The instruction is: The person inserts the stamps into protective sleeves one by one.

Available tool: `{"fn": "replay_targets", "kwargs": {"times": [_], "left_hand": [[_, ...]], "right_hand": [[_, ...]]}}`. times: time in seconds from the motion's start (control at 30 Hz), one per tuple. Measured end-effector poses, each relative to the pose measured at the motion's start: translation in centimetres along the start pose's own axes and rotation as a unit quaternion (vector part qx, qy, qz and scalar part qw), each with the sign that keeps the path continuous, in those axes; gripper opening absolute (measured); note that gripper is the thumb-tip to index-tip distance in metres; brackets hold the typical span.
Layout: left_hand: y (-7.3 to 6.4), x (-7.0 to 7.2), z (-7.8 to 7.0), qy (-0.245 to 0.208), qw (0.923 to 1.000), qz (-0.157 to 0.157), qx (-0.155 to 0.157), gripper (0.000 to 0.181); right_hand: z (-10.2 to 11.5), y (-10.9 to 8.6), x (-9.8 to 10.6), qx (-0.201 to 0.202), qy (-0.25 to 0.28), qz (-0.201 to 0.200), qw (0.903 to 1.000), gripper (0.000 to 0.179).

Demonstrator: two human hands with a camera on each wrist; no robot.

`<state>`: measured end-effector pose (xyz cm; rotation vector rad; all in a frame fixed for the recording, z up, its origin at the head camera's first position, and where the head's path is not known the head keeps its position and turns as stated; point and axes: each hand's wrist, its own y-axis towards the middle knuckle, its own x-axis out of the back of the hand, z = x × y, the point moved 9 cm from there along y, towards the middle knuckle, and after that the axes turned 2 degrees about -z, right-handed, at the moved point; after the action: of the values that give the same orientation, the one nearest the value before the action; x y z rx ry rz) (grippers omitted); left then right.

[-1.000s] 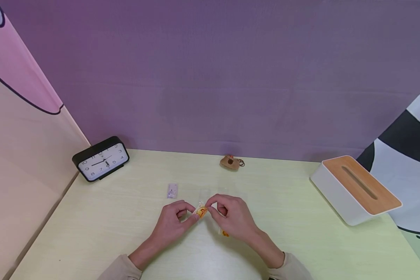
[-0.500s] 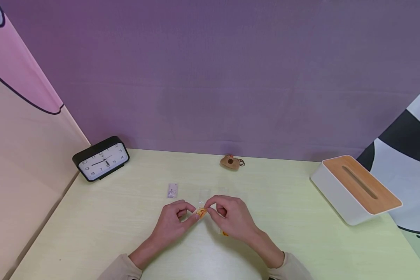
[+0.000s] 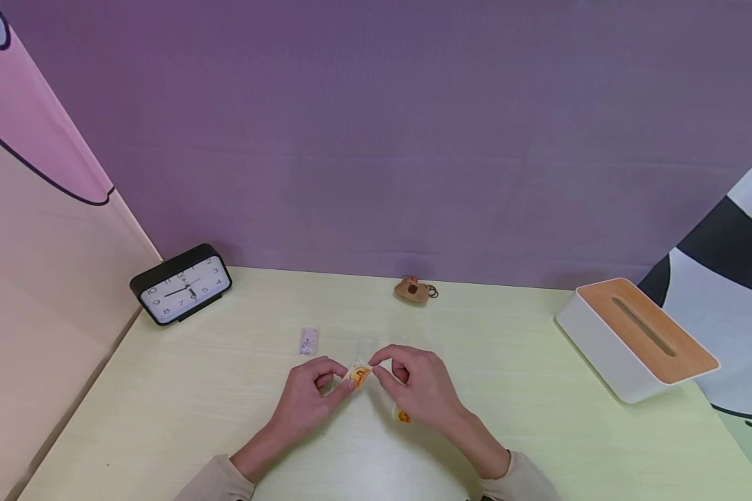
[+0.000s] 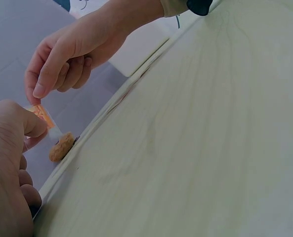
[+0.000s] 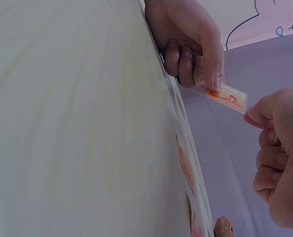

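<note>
Above the table, both hands hold a small flat packet (image 3: 360, 376) with orange print and see-through edges. My left hand (image 3: 313, 394) pinches its left end between thumb and forefinger. At the opposite corner, the thumb and forefinger of my right hand (image 3: 418, 387) pinch the edge. The right wrist view shows the packet (image 5: 231, 97) stretched flat between the two hands. A second orange-printed packet (image 3: 404, 416) lies on the table, partly covered by my right hand. Beyond the hands lie a pale purple packet (image 3: 309, 342) and a faint clear plastic piece (image 3: 367, 346).
A brown plush charm (image 3: 411, 291) with a ring sits at the table's back edge. The black clock (image 3: 185, 288) stands at the back left. On the right is a white tissue box (image 3: 627, 348) with a wooden lid, and a purple cloth (image 3: 376, 139) hangs behind the table.
Half a second ago the packet was tipped flatter; now its printed face shows more fully. My right hand has risen slightly, uncovering more of the second packet. The left hand stays nearly still.
</note>
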<state>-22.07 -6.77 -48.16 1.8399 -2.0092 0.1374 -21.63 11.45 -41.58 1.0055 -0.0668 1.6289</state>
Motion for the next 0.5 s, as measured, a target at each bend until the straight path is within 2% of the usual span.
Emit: {"fn": "replay_targets", "kwargs": {"times": [0.3,0.5], "left_hand": [[-0.11,-0.11,-0.04,-0.032,0.9994,0.006,0.009,0.011],[-0.13,-0.44,-0.26,-0.020,0.9996,0.021,0.005,0.009]], "right_hand": [[-0.45,-0.11,-0.53,-0.037,0.002,0.017,0.9992,0.014],[-0.56,-0.13,-0.54,-0.046,0.011,0.018,0.9987,0.016]]}}
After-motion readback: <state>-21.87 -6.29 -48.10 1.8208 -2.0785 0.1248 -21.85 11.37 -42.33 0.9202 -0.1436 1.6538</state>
